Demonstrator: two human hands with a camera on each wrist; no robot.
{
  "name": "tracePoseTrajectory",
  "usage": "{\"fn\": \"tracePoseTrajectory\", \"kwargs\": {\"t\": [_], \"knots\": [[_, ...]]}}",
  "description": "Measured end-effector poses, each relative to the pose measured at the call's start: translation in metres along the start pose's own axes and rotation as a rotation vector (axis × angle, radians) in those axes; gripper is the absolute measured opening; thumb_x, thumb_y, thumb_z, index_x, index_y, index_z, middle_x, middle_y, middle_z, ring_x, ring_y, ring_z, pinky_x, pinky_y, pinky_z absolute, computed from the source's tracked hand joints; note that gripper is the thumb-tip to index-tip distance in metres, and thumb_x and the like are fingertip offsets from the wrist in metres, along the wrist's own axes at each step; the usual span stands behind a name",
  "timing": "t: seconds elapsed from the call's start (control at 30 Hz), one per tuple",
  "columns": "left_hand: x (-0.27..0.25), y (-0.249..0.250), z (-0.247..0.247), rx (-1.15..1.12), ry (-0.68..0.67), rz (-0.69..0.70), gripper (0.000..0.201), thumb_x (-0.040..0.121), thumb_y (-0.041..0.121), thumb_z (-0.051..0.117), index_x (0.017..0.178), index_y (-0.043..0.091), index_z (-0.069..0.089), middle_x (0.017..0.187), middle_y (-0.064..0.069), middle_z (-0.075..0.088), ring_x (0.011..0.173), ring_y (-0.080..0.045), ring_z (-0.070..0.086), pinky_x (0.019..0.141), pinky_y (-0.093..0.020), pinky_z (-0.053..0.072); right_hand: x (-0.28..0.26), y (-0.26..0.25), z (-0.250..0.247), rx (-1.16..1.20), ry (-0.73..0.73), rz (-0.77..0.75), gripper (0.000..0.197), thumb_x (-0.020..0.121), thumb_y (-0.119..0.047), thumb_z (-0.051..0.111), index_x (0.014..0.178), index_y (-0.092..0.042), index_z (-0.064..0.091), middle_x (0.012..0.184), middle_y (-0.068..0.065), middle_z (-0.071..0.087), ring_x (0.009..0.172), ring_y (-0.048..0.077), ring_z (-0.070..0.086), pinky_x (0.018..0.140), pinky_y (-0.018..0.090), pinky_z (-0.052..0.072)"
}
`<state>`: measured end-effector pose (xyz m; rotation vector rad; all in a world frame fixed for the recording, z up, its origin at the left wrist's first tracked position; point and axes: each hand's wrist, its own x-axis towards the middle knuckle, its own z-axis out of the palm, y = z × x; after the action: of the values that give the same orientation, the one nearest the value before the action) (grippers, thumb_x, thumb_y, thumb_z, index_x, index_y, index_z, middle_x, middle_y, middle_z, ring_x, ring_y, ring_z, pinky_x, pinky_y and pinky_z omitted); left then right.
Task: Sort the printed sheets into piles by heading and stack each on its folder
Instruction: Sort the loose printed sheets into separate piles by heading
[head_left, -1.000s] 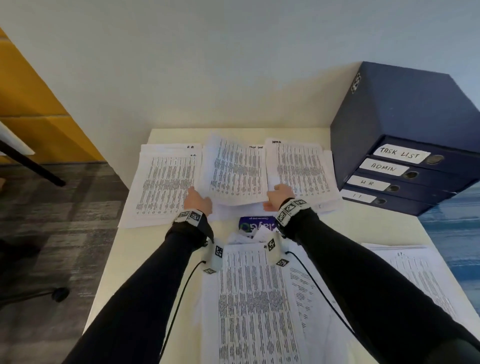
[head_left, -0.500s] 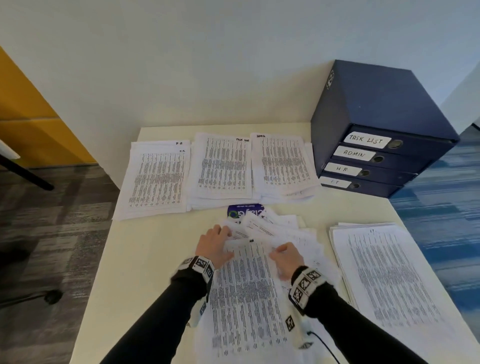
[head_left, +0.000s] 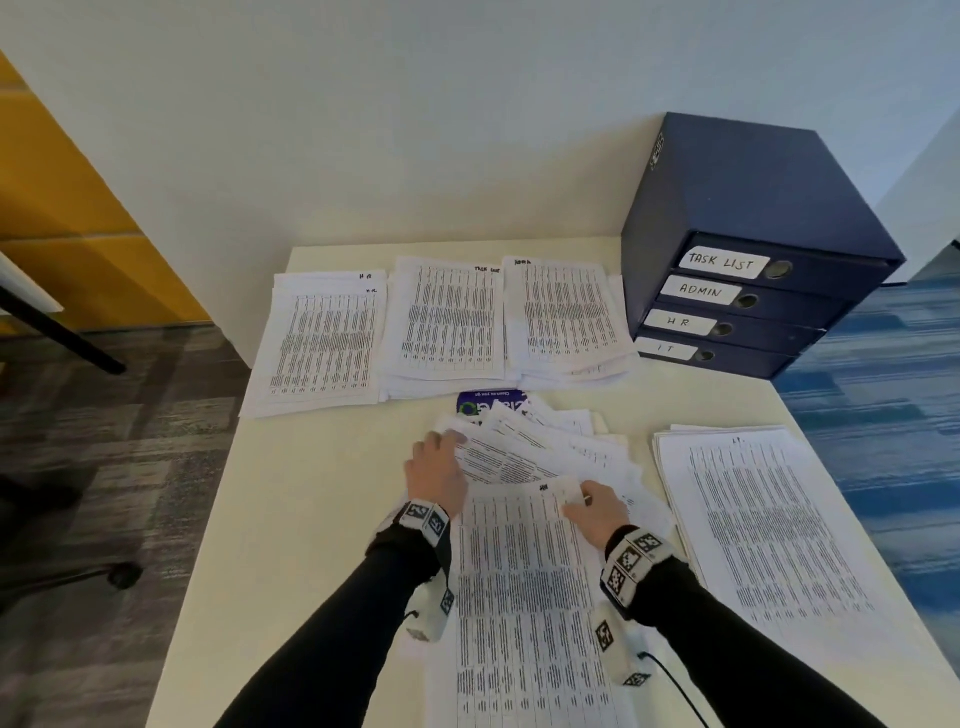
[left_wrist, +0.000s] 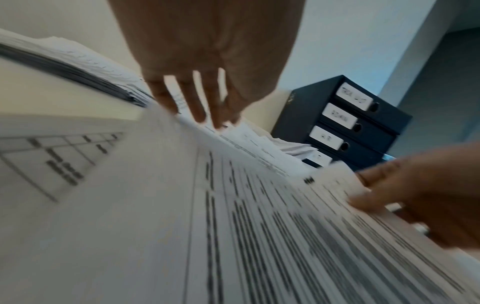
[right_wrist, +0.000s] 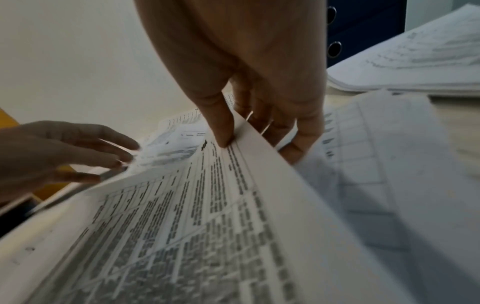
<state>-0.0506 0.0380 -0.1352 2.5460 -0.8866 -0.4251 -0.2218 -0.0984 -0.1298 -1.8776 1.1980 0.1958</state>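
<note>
The right hand (head_left: 597, 512) is pinching the top corner of the top sheet (head_left: 524, 597) between thumb and fingers, the left hand (head_left: 436, 475) is resting open beside it on fanned loose sheets (head_left: 540, 447), and beyond both hands sorted piles (head_left: 447, 322) are lying on the counter (head_left: 322, 478).

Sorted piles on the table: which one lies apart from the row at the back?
The IT pile, alone at the table's right edge just beyond the right hand. The HR, task-list and admin piles lie side by side at the back.
</note>
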Motion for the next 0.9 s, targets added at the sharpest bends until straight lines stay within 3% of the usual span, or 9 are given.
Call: {"fn": "tracePoseTrajectory", "kwargs": {"t": [0.1,0.17,0.27,0.37,0.47,0.6,0.67,0.77,0.9], "knots": [[0.017,-0.008,-0.011,-0.163,-0.033,-0.278,0.058,0.085,-0.002,0.048,0.139,0.016,0.034,0.134,-0.012,0.038,0.120,-0.031,0.043,0.097,-0.041,0.040,0.002,0.012,0.001,-0.023,-0.029,-0.029,0.010,0.091,-0.010,0.050,0.100,-0.012,0.056,0.094,0.004,0.057,0.095,0.023,0.053,0.078,0.024,0.036],[0.026,-0.023,-0.017,-0.361,-0.081,-0.343,0.052,0.087,-0.004,0.045,0.135,0.014,0.041,0.132,-0.014,0.046,0.118,-0.031,0.049,0.095,-0.039,0.043,0.001,0.017,0.002,-0.022,-0.056,-0.044,0.016,0.091,-0.009,0.048,0.104,-0.013,0.057,0.090,0.000,0.057,0.091,0.020,0.051,0.078,0.023,0.035],[0.031,-0.044,-0.027,-0.434,-0.117,-0.268,0.041,0.086,-0.006,0.044,0.119,0.013,0.058,0.119,-0.012,0.061,0.109,-0.030,0.056,0.083,-0.029,0.046,0.001,0.020,0.003,-0.049,-0.093,-0.071,0.017,0.092,-0.008,0.045,0.104,-0.015,0.055,0.096,0.003,0.059,0.094,0.022,0.053,0.079,0.025,0.037],[0.031,-0.058,-0.034,-0.428,-0.136,-0.205,0.036,0.088,-0.004,0.044,0.115,0.014,0.061,0.115,-0.010,0.064,0.108,-0.029,0.058,0.084,-0.028,0.045,0.002,0.019,0.004,-0.068,-0.096,-0.072,0.018,0.092,-0.008,0.044,0.106,-0.014,0.054,0.098,0.003,0.057,0.094,0.021,0.051,0.079,0.025,0.035],[0.017,-0.049,-0.035,-0.318,-0.108,-0.066,0.028,0.093,0.026,0.056,0.120,0.019,0.058,0.114,-0.004,0.060,0.102,-0.021,0.057,0.091,-0.033,0.046,0.003,0.008,0.004,-0.064,-0.079,-0.092,0.012,0.092,-0.010,0.045,0.098,-0.015,0.054,0.095,0.003,0.057,0.092,0.022,0.052,0.074,0.025,0.034],[0.006,-0.011,-0.022,-0.175,-0.417,0.076,0.057,0.077,0.056,0.068,0.125,0.031,0.051,0.113,0.008,0.059,0.103,-0.012,0.054,0.097,-0.033,0.035,0.020,-0.012,0.001,-0.039,-0.106,-0.144,0.014,0.091,-0.015,0.051,0.101,-0.006,0.054,0.102,0.007,0.056,0.095,0.020,0.051,0.080,0.027,0.037],[0.009,-0.003,-0.015,0.024,-0.461,0.090,0.047,0.080,0.046,0.067,0.121,0.028,0.053,0.114,0.005,0.061,0.107,-0.017,0.055,0.101,-0.037,0.029,0.028,-0.023,-0.004,-0.025,-0.151,-0.176,0.014,0.090,-0.015,0.054,0.100,-0.005,0.056,0.103,0.010,0.060,0.098,0.025,0.056,0.086,0.032,0.043],[0.011,-0.004,-0.007,0.117,-0.460,0.079,0.036,0.086,0.032,0.060,0.121,0.023,0.056,0.121,-0.001,0.060,0.114,-0.024,0.054,0.101,-0.037,0.036,0.041,-0.043,-0.019,0.040,-0.179,-0.193,0.024,0.089,-0.024,0.062,0.109,-0.013,0.053,0.104,0.004,0.056,0.098,0.023,0.056,0.084,0.033,0.046],[0.005,-0.014,-0.003,0.124,-0.446,0.045,0.040,0.092,0.028,0.053,0.131,0.020,0.051,0.130,-0.003,0.056,0.122,-0.026,0.050,0.104,-0.036,0.035,0.084,-0.070,-0.039,-0.187,0.091,-0.143,0.047,0.092,-0.029,0.053,0.136,-0.017,0.041,0.131,0.014,0.040,0.120,0.032,0.040,0.102,0.038,0.034]]}}
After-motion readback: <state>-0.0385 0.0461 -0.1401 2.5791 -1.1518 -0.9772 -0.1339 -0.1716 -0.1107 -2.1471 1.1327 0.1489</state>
